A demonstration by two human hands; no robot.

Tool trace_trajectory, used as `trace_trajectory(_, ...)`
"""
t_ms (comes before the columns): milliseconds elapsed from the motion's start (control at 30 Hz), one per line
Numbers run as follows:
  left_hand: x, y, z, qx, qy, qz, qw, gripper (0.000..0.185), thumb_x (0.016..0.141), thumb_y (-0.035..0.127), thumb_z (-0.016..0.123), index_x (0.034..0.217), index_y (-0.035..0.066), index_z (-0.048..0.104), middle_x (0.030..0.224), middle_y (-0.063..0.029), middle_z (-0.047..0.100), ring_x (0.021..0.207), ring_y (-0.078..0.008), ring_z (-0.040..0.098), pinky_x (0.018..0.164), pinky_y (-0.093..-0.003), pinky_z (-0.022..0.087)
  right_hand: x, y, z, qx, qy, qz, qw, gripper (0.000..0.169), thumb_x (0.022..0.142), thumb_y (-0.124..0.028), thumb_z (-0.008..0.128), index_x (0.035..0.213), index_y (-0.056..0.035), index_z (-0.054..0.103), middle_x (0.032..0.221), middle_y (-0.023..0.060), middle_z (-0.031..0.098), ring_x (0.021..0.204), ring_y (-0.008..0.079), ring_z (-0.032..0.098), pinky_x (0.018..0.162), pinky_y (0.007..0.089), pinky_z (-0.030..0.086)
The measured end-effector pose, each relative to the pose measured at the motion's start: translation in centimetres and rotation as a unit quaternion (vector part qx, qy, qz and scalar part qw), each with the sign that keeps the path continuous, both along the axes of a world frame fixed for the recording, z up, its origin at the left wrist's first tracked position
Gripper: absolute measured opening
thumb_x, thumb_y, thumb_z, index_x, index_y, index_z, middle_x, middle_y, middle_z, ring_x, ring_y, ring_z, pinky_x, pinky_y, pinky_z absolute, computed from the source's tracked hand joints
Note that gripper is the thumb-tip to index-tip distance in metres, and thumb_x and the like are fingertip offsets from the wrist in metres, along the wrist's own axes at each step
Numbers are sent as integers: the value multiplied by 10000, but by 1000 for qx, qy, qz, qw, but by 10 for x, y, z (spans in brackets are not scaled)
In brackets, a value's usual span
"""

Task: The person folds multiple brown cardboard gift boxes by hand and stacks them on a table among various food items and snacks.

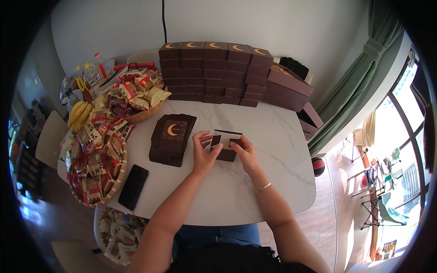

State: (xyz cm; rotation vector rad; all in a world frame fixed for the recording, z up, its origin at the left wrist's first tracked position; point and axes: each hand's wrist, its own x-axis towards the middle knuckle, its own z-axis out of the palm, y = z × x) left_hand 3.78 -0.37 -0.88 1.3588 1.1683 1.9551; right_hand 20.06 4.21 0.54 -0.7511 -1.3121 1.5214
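Note:
A small dark brown cardboard box (pixel 226 156) stands on the marble-patterned table before me, its lid up at the far side and its side flaps raised. My left hand (pixel 205 152) holds the box's left side, with the thumb on its front edge. On the right side, my right hand (pixel 246 153) grips the box, its thumb by the right flap. The inside looks pale; whether it holds anything, I cannot tell. Left of my hands lies a stack of flat, unfolded brown box blanks (pixel 167 146), the top one bearing a golden crescent.
Folded boxes (pixel 215 71) form a wall at the table's back. Wicker baskets of wrapped snacks (pixel 95 163), bananas (pixel 79 114) and bottles (pixel 91 73) crowd the left. A black phone (pixel 134 187) lies near the front edge. Larger brown boxes (pixel 286 87) stand at the back right.

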Motion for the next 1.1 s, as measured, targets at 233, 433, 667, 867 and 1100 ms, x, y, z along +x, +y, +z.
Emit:
trace_trajectory(233, 8, -16, 19, -26, 268, 25, 963, 850, 527, 267, 973, 1172, 101, 444, 1308, -139, 409, 1205, -326, 482, 961, -429, 478, -5, -12, 19, 85, 31, -37, 995, 328, 927, -20, 636, 1254, -16, 602, 1121, 61, 655, 1007, 133, 625, 896, 281, 512)
trace_trajectory(433, -1, -10, 16, 39, 172, -8, 984, 499, 763, 346, 817, 1101, 66, 580, 1388, -107, 402, 1313, -302, 409, 1064, -416, 385, 1, -6, 7, 219, -53, -55, 973, 351, 839, 81, 624, 1166, -28, 684, 1151, 94, 686, 1047, 199, 664, 903, 304, 532)
trace_trajectory(667, -11, -12, 25, -80, -49, -42, 995, 236, 906, 227, 690, 743, 58, 666, 1319, -61, 545, 1302, -215, 435, 1119, -405, 282, -1, -13, 17, 349, -156, -111, 917, 463, 708, 151, 598, 1101, -56, 733, 1139, 118, 713, 1048, 270, 689, 887, 333, 559)
trace_trajectory(867, -11, -11, 26, -62, 0, -22, 998, 209, 894, 186, 723, 731, 68, 663, 1277, -57, 602, 1340, -239, 437, 1134, -425, 285, 1, -12, 20, 332, -152, -110, 924, 439, 728, 153, 589, 1097, -41, 729, 1098, 124, 719, 1012, 265, 698, 879, 334, 560)
trace_trajectory(1100, -12, -9, 25, -27, 109, 2, 994, 182, 939, 195, 677, 815, 62, 673, 1274, -45, 631, 1377, -273, 419, 1137, -429, 300, 0, -12, 22, 326, -159, -124, 924, 379, 770, 143, 592, 1084, -24, 725, 1038, 122, 727, 956, 259, 706, 843, 330, 563)
